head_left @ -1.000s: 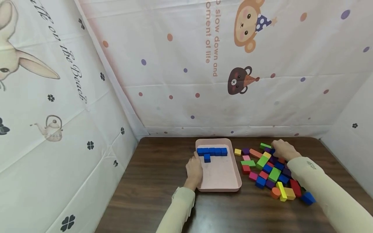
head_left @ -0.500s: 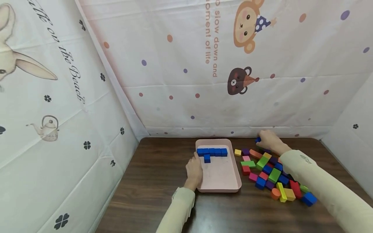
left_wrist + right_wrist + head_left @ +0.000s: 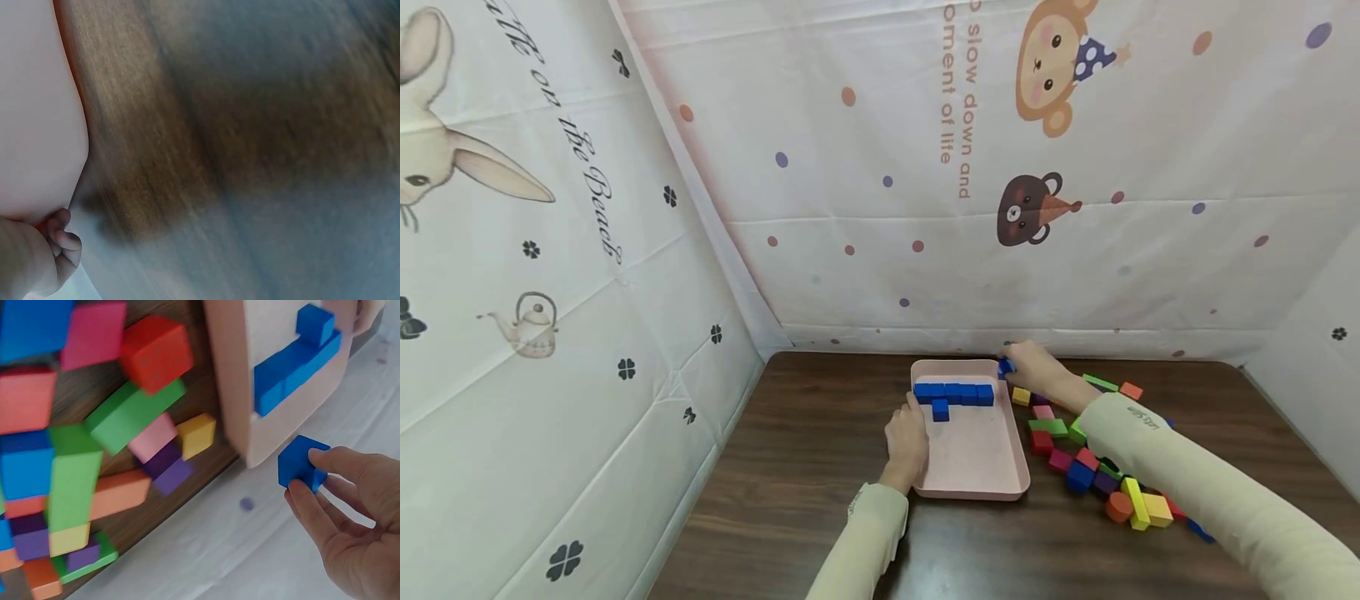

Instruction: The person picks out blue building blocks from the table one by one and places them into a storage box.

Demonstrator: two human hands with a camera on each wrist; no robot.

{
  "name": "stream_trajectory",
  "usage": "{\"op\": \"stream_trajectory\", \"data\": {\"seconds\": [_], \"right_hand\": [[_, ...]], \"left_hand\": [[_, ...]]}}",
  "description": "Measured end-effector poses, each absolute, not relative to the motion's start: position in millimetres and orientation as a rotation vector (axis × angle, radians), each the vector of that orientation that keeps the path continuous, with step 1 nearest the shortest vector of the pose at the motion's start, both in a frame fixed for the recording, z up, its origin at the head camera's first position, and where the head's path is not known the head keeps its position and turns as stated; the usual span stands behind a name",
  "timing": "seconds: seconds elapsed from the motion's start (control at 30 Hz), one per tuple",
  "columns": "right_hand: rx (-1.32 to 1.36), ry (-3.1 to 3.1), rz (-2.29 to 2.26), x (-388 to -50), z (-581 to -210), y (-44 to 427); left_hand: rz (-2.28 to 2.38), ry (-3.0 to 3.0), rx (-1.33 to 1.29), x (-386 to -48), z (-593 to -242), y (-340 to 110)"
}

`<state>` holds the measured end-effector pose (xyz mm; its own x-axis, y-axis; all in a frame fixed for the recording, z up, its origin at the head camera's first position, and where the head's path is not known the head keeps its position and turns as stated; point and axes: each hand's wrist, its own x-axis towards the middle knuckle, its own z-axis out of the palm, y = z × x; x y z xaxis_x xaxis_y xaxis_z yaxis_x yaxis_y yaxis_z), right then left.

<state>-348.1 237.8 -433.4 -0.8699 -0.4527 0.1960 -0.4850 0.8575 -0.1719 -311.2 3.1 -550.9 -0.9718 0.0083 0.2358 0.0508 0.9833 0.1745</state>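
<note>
A pink tray (image 3: 973,458) lies on the table. Along its far side runs a row of several blue cubes (image 3: 953,394), with one more blue cube (image 3: 940,409) in front of the row towards the left. My left hand (image 3: 907,437) holds the tray's left rim; in the left wrist view its curled fingers (image 3: 65,240) are at the tray's edge. Beyond the tray's far right corner, my right hand (image 3: 1037,368) pinches a blue cube (image 3: 297,464) between thumb and fingertips. That cube is in the air, just outside the rim.
Right of the tray lies a loose pile of coloured blocks, among them a red block (image 3: 1041,442), a yellow bar (image 3: 1136,503) and an orange cylinder (image 3: 1118,507). The right sleeve (image 3: 1157,450) covers part of it. A printed white cloth (image 3: 880,275) hangs behind the dark wooden table (image 3: 805,467).
My right hand has moved left from the back of the block pile to the tray's far right corner, carrying a blue cube. The left hand has stayed at the tray's left rim.
</note>
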Motion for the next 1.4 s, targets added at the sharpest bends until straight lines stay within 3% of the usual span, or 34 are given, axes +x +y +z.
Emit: {"op": "stream_trajectory", "data": {"seconds": [0.63, 1.1, 1.4], "right_hand": [[1.125, -2.888, 0.247, -334.5, -458.5, 160.7], [1.001, -2.991, 0.208, -339.2, -472.6, 154.2], [0.956, -2.938, 0.161, -336.7, -461.6, 170.8]], "left_hand": [[-0.232, -2.901, 0.029, -310.8, -550.0, -3.2], [-0.224, -2.874, -0.024, -315.4, -551.2, 0.5], [-0.241, -2.884, -0.007, -313.4, -548.0, -0.8]]}}
